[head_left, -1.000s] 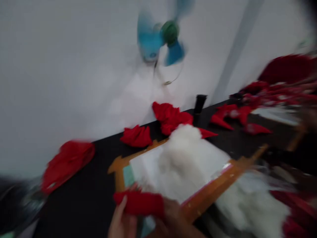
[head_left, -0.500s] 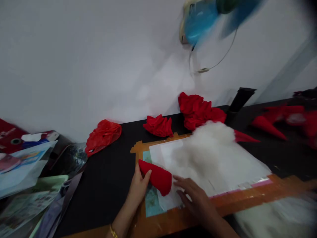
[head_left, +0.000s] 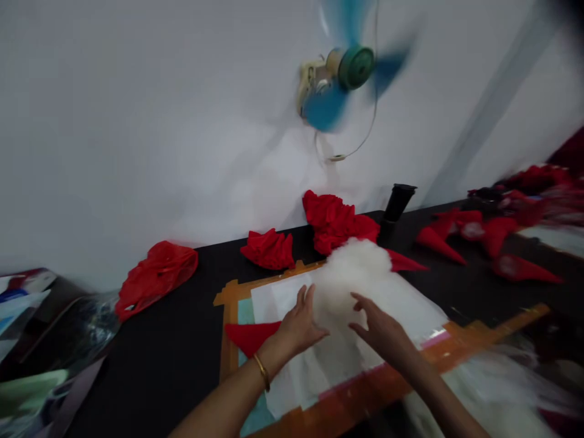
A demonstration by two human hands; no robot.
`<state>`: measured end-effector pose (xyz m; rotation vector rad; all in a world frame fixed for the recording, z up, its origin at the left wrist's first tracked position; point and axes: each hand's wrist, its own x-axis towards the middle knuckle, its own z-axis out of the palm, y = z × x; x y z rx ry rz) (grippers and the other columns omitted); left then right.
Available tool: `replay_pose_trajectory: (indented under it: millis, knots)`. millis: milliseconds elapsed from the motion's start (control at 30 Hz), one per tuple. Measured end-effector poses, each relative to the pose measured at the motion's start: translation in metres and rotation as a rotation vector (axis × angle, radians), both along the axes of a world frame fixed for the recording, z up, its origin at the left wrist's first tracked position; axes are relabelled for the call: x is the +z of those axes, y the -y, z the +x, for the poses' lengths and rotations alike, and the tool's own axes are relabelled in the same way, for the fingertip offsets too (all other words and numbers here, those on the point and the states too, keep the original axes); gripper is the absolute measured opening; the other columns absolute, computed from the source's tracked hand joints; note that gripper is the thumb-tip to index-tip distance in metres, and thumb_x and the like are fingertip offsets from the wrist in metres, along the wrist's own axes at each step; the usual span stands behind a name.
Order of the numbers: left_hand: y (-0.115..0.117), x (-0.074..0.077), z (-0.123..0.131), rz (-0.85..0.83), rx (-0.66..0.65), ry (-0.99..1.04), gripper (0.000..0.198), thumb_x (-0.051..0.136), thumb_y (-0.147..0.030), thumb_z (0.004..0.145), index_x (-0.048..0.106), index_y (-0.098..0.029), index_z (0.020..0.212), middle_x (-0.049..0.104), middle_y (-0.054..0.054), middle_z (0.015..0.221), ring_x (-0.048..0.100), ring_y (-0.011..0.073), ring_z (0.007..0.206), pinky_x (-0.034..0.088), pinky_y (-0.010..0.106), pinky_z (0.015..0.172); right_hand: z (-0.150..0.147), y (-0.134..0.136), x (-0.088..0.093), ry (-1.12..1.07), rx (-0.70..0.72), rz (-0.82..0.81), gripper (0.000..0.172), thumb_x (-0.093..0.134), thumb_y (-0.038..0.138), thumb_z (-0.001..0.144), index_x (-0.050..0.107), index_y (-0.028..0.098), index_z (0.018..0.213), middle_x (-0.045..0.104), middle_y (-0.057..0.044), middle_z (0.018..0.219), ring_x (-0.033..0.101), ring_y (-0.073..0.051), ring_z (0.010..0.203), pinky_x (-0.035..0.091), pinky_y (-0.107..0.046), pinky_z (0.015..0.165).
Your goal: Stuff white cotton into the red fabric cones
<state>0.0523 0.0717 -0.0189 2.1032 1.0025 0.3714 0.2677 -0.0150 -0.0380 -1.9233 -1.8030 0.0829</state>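
A heap of white stuffing fibre [head_left: 351, 267] lies on a white sheet [head_left: 410, 304] taped to the black table. My left hand [head_left: 301, 322] reaches to its near left side, fingers spread and holding nothing. On the right of the heap, my right hand [head_left: 378, 325] is open too, thumb and forefinger apart. Whether the fingertips touch the fibre, I cannot tell. A red cone-shaped cloth piece [head_left: 250, 336] lies on the sheet's left part, partly hidden behind my left wrist.
Red cloth piles [head_left: 333, 222] and a smaller red bundle [head_left: 269, 249] sit along the wall. A red plastic bag [head_left: 157, 274] is at left, a black cup [head_left: 400, 202] at the back. Several red cones [head_left: 440, 243] lie right. A wall fan [head_left: 356, 67] spins above.
My left hand has let go of the red cone and moved right to the fibre. My right hand has moved up beside the heap. The view has turned right.
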Motion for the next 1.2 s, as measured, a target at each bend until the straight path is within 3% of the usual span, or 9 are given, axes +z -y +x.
replay_pose_trajectory:
  millis: [67,167,267,367,567,700,800,1033,1200]
  knots:
    - [-0.005,-0.010,0.019,0.000,-0.037,0.029,0.113,0.081,-0.025,0.062,0.014,-0.015,0.153,0.015,0.023,0.160,0.018,0.0383,0.147,0.028,0.050,0.115,-0.004,0.001,-0.014,-0.003,0.012,-0.060,0.046,0.055,0.019,0.082,0.052,0.023,0.128,0.067,-0.009,0.112,0.070,-0.023,0.084,0.055,-0.032,0.065]
    - [-0.006,-0.021,0.036,0.122,-0.112,0.081,0.084,0.070,-0.015,0.070,0.033,-0.017,0.145,0.041,0.017,0.147,0.037,0.0302,0.138,0.034,0.043,0.112,-0.020,-0.010,-0.018,-0.076,0.065,-0.066,0.026,0.048,0.012,0.085,0.064,0.019,0.104,0.069,-0.010,0.101,0.069,-0.022,0.081,0.055,-0.033,0.069]
    - [-0.008,-0.025,0.036,0.199,-0.079,0.064,0.041,0.052,-0.006,0.077,0.059,-0.019,0.115,0.061,0.009,0.116,0.057,0.0225,0.109,0.045,0.036,0.098,-0.027,-0.018,-0.006,-0.163,0.177,-0.023,0.022,0.046,0.013,0.089,0.066,0.020,0.094,0.070,-0.006,0.094,0.068,-0.020,0.084,0.055,-0.031,0.076]
    - [-0.016,-0.024,0.024,0.219,-0.018,0.039,0.028,0.045,-0.003,0.076,0.063,-0.018,0.092,0.064,0.006,0.098,0.059,0.0213,0.095,0.047,0.036,0.090,-0.021,-0.016,0.012,-0.257,0.297,0.069,0.025,0.048,0.014,0.089,0.065,0.023,0.106,0.069,-0.007,0.110,0.068,-0.019,0.089,0.056,-0.031,0.077]
    - [-0.025,-0.017,0.011,0.269,-0.024,0.049,0.034,0.050,-0.003,0.075,0.062,-0.020,0.103,0.064,0.007,0.110,0.058,0.0215,0.104,0.044,0.036,0.097,-0.023,-0.039,0.024,0.168,0.498,0.046,0.084,0.068,0.015,0.074,0.032,0.021,0.149,0.039,-0.014,0.153,0.035,-0.029,0.139,0.034,-0.049,0.110]
    - [-0.027,-0.013,-0.007,0.284,0.006,0.022,0.028,0.050,-0.001,0.070,0.063,-0.019,0.087,0.066,0.005,0.094,0.060,0.0207,0.092,0.047,0.034,0.089,-0.024,-0.077,0.008,0.306,0.371,-0.133,0.067,0.058,0.009,0.079,0.042,0.012,0.144,0.067,-0.018,0.120,0.055,-0.029,0.118,0.034,-0.049,0.104]
    - [-0.033,-0.008,-0.040,0.306,0.119,0.009,0.029,0.046,0.002,0.065,0.061,-0.018,0.080,0.064,0.005,0.086,0.060,0.0208,0.086,0.047,0.034,0.084,-0.005,-0.088,0.000,0.310,0.308,-0.125,0.056,0.059,0.012,0.082,0.051,0.013,0.137,0.070,-0.018,0.110,0.058,-0.031,0.109,0.036,-0.049,0.099]
    - [-0.030,0.006,-0.088,0.319,0.238,0.059,0.038,0.045,0.001,0.064,0.062,-0.019,0.092,0.065,0.005,0.096,0.060,0.0215,0.092,0.048,0.034,0.084,-0.004,-0.054,0.028,0.283,0.361,0.079,0.047,0.062,0.023,0.084,0.056,0.022,0.130,0.059,-0.013,0.136,0.041,-0.036,0.133,0.023,-0.063,0.109]
    - [-0.008,0.009,-0.082,0.304,0.053,0.198,0.049,0.041,0.003,0.068,0.064,-0.021,0.103,0.064,0.007,0.112,0.058,0.0210,0.111,0.045,0.037,0.099,-0.052,-0.047,0.045,-0.173,0.396,0.244,0.056,0.052,0.029,0.093,0.034,0.025,0.147,0.035,-0.013,0.155,0.041,-0.029,0.136,0.043,-0.049,0.104]
